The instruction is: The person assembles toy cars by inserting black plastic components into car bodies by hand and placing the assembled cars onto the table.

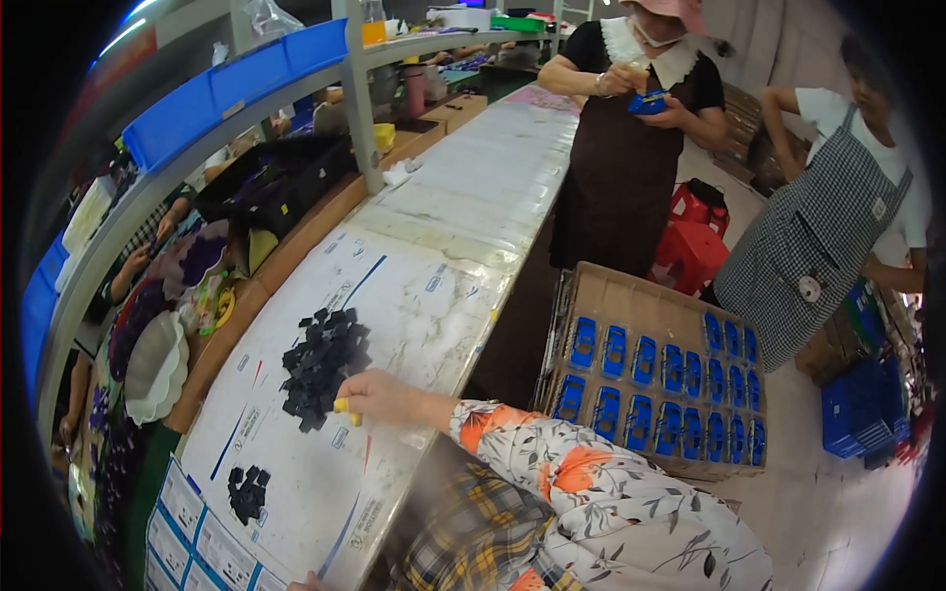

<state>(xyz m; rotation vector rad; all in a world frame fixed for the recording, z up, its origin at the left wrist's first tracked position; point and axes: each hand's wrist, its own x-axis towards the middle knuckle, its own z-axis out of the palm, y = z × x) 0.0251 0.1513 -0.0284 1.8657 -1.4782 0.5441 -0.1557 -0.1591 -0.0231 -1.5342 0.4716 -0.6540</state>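
Note:
My right hand [378, 397], with yellow covers on its fingertips, is at the near right edge of a large heap of small flat black pieces [323, 360]. Its fingers are curled together, and whatever may be between them is hidden. A floral sleeve covers that forearm. Only a sliver of my left hand [309, 583] shows at the lower edge, its fingers mostly out of sight. A smaller group of black pieces [247, 493] lies nearer to it. Both heaps rest on the white sheet [394, 295] covering the worktable.
Beyond the table's right edge, a cardboard tray [641, 289] holds rows of blue car-shaped parts [643, 360]. Behind it stands a person in a brown apron [616, 187], holding a blue part, and another in a checked apron [803, 241]. Shelving with blue bins [232, 94] runs along the left.

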